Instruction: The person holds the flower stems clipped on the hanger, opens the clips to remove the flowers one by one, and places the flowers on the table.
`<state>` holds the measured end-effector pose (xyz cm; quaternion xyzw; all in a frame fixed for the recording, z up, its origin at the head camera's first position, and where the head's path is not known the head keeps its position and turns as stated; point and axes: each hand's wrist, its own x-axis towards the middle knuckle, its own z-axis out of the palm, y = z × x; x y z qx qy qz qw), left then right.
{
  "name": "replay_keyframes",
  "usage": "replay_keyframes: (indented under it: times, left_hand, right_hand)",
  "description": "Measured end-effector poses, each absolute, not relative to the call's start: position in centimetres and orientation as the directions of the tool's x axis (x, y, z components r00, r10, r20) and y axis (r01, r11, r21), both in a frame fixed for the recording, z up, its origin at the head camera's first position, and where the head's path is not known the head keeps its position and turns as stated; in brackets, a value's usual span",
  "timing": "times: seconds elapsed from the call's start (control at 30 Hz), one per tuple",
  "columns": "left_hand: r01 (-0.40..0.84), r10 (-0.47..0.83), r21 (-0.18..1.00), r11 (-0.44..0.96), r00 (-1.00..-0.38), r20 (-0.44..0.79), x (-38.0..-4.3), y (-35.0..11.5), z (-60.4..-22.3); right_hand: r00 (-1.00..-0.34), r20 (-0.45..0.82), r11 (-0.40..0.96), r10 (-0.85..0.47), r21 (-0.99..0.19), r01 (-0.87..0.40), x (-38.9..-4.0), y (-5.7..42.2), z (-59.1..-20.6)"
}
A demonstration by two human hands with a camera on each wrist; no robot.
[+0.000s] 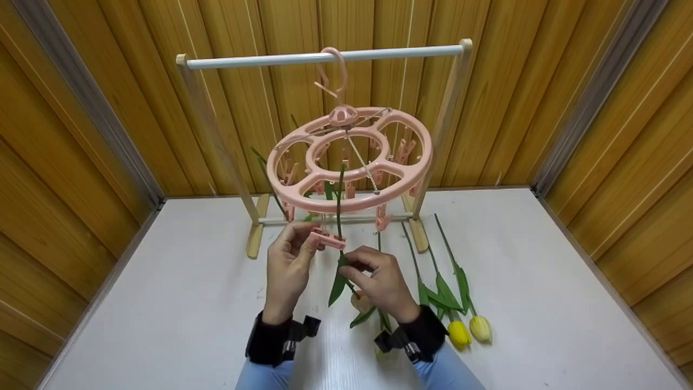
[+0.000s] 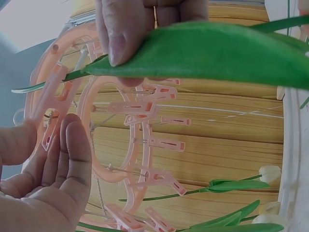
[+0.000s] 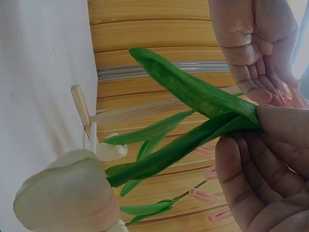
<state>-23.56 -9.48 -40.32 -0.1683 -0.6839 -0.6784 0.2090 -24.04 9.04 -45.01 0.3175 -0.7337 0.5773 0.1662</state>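
your left hand (image 1: pixel 288 265) pinches a small pink plastic clip (image 1: pixel 329 240) by one end, thumb against fingers, which probably squeezes the handles so the far end can spread. that far end meets the stem of a green-stemmed tulip with a pale cream bloom (image 1: pixel 339 216), though you cannot tell from here whether the clip has bitten down. your right hand (image 1: pixel 381 279) grasps the tulip where its long green leaf (image 1: pixel 337 287) joins the stem, seemingly to steady it and leave the bare upper stem free for the clip.

the tulip is in front of you, lifted off the white worktop (image 1: pixel 189 303), by the near rim of a round pink plastic hanger (image 1: pixel 292 192). its stem end points up, crossing that rim in the head view, and its bloom hangs low toward you; the long axis runs nearly upright. the clip lies across it, almost level, mouth to your right.

the hanger hooks over a white rail (image 1: pixel 400 52), presumably so it hangs free. to your right, yellow tulips with green leaves (image 1: pixel 458 334) lie blooms toward you, stems pointing away.
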Motion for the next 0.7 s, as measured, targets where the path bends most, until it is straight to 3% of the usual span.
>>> replay_keyframes:
  times: [0.7]
  left_hand:
    - [0.494,-0.078,0.869,0.000,-0.867,0.493,-23.45,-9.58,-40.15]
  right_hand:
    - [-0.751,0.596,0.131,-0.284,-0.751,-0.647,-23.91,9.11,-45.04]
